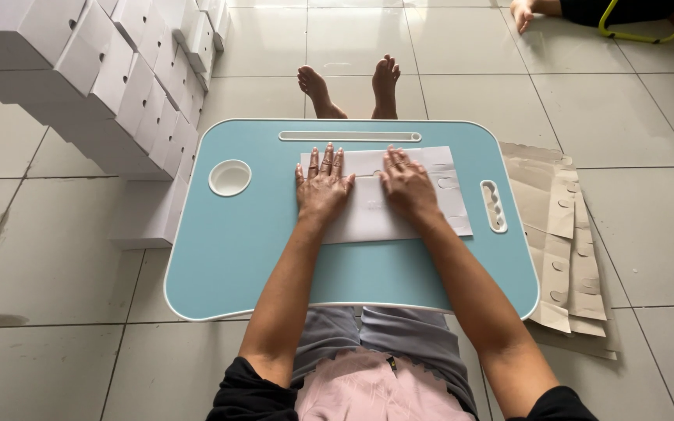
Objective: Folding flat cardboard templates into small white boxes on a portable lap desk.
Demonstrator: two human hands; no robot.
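- On the blue lap table (228, 257), a flat white cardboard sheet (368, 218) lies across the middle, with die-cut tabs and slots visible toward its right edge.
- Left hand (323, 187): palm down on the left part of the sheet, fingers extended and close together, gripping nothing.
- Right hand (407, 185): palm down on the middle of the sheet, fingers extended, gripping nothing. Both hands press flat; neither is clenched.
- Risk, sheet slip: the tabletop looks smooth. Uneven pressure between the two hands could skew the sheet, and any crease pressed in that state would likely run off its scored line.
- Risk, tab damage: the cut tabs to the right lie outside both palms. A hand sliding rightward could catch and bend or tear one.
- Risk, table tilt: the table stands over the person's legs. Heavy downward force near an edge could rock it and shift the sheet.
- Risk, stack disturbance: white folded boxes (103, 70) are piled on the floor just beside the table's left far corner. A swinging left elbow or a pushed table could topple them.
- Risk, blank pile: flat brown-backed cardboard blanks (563, 234) lie on the floor, partly under the table's right edge. Moving the table could scuff or scatter them.
- Round cup recess (229, 177): well apart from the left hand; no interference expected.
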